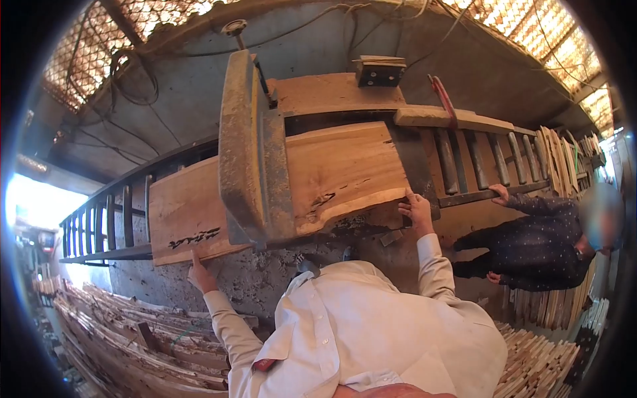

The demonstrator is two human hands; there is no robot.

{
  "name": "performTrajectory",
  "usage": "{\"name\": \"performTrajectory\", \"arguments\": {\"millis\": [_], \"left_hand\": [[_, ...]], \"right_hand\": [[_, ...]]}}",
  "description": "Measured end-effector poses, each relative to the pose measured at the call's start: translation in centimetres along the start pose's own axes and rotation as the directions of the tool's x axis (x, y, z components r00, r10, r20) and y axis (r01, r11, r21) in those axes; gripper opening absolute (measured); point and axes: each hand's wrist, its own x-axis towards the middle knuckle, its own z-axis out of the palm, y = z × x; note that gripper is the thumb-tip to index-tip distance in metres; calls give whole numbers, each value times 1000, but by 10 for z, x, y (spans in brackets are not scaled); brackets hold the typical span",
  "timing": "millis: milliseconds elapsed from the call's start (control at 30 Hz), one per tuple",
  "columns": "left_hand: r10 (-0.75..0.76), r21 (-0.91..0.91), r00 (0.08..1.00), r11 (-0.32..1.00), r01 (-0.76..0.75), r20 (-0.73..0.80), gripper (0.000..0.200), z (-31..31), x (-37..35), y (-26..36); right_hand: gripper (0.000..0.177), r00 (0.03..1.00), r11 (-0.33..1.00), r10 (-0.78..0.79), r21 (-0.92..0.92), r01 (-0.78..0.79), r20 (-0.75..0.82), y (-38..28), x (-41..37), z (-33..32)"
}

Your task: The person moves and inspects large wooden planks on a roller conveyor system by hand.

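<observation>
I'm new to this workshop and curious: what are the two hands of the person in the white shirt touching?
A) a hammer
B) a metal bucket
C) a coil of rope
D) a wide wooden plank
D: the left hand and the right hand both rest against the near edge of the wide wooden plank, which passes through the metal saw frame.

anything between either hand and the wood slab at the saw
Nothing visible. The left hand and the right hand both touch the near edge of the wood slab. The saw housing sits across the slab between the two hands, not in front of either.
</observation>
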Motion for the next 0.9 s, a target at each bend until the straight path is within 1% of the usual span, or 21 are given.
{"name": "performTrajectory", "arguments": {"millis": [67, 100, 200, 233, 333, 400, 433, 500, 533, 567, 600, 633, 667, 700, 733, 767, 800, 867, 900], "left_hand": [[-2, 43, 1000, 999, 3, -19, 59, -6, 6, -16], [10, 64, 1000, 998, -9, -12, 57, -3, 14, -15], [-59, -30, 998, 998, 59, 1, 53, 12, -5, 5], [-62, -103, 997, 992, 65, 37, 51, 15, 2, 0], [-9, -129, 1000, 992, 12, 22, 49, 35, 0, 8], [5, -196, 996, 981, 12, 85, 47, 40, -1, 13], [13, -231, 994, 973, 13, 112, 47, 44, 2, 15], [174, -139, 952, 980, -143, 251, 43, 45, 14, 1], [107, -161, 955, 985, -63, 278, 41, 39, 17, 1], [38, -180, 952, 984, 18, 303, 39, 33, 17, 2], [93, 141, 934, 979, -150, 344, 39, 25, 16, 13], [148, 484, 911, 808, -335, 384, 50, 18, 14, 23], [202, 701, 884, 546, -459, 421, 69, 11, 11, 34], [197, 747, 911, 523, -410, 361, 68, 9, 0, 49], [80, 709, 925, 619, -337, 371, 67, 3, 8, 47], [17, 636, 955, 742, -210, 296, 66, 4, 9, 39], [-42, 535, 970, 839, -95, 239, 66, 11, 9, 31], [54, 393, 965, 906, -155, 258, 60, 19, 17, 0], [34, 296, 976, 950, -98, 214, 56, 23, 8, 1]], "right_hand": [[45, 1000, 1000, -5, -30, 5, 6, -12, -2, -3], [42, 1000, 999, 1, -40, -1, 8, -15, 0, -5], [43, 999, 1000, -5, -25, 7, 45, -23, 0, -16], [43, 999, 1000, -10, -25, 11, 35, -26, 0, -19], [43, 1000, 999, -12, -41, 13, 16, -29, -3, -19], [43, 1000, 997, -7, -75, 7, 5, -27, -2, -20], [43, 998, 989, -46, -141, 40, -38, -27, -1, -22], [44, 990, 953, -115, -290, 88, -78, -22, 1, -17], [46, 973, 892, -171, -443, 87, -153, -23, -1, -14], [49, 951, 802, -243, -591, 87, -189, -26, -3, -14], [49, 865, 571, -475, -804, 163, -162, 9, 32, -35], [46, 840, 578, -514, -794, 187, -177, 4, 25, -29], [52, 757, 370, -644, -911, 180, -112, 5, 20, -28], [59, 807, 444, -573, -882, 160, -142, -5, 0, -15], [62, 812, 389, -573, -909, 149, -112, -3, 0, -12], [64, 814, 333, -574, -934, 131, -90, -4, 3, -15], [66, 773, 261, -634, -941, 217, 3, 1, 9, -18], [71, 664, 130, -734, -930, 344, 143, 28, 30, -30], [77, 717, 197, -681, -907, 372, 146, 37, 41, -36]]}}
